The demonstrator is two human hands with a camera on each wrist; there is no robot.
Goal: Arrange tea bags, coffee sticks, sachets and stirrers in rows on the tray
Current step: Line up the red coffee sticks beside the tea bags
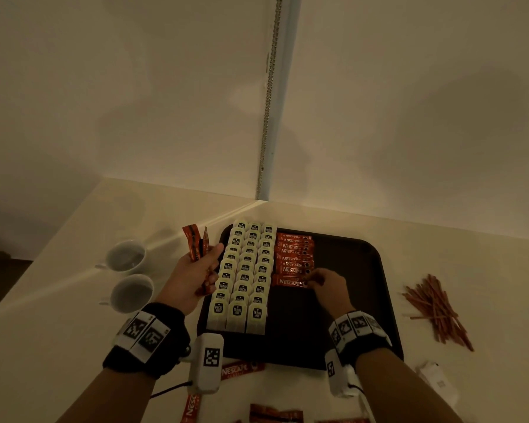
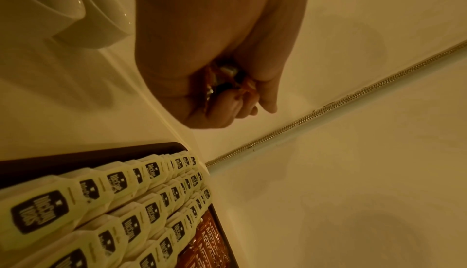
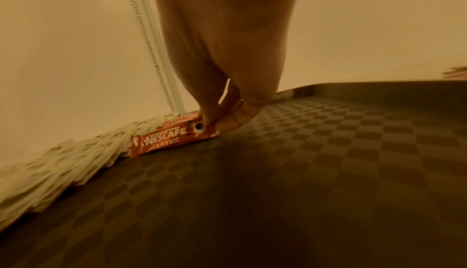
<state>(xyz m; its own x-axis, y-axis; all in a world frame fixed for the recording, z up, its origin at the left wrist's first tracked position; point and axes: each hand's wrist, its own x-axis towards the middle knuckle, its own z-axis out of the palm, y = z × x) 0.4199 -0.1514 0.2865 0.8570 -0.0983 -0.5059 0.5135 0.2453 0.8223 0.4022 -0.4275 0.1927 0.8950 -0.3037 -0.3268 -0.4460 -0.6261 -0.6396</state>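
A dark tray (image 1: 364,300) carries three rows of pale tea bags (image 1: 245,276) on its left side. Right of them runs a row of red coffee sticks (image 1: 293,254). My right hand (image 1: 324,282) pinches the right end of the nearest coffee stick (image 1: 287,282) (image 3: 166,139), which lies flat on the tray (image 3: 303,172). My left hand (image 1: 196,270) hovers left of the tray and grips a bundle of coffee sticks (image 1: 194,244) (image 2: 222,80), their ends sticking up past the fingers. The tea bags (image 2: 101,202) fill the lower left of the left wrist view.
Two white cups (image 1: 129,273) stand left of the tray. A heap of brown stirrers (image 1: 437,309) lies right of it. Loose coffee sticks (image 1: 242,369) lie on the counter near me, with a white sachet (image 1: 437,383) at right. Walls meet in a corner behind.
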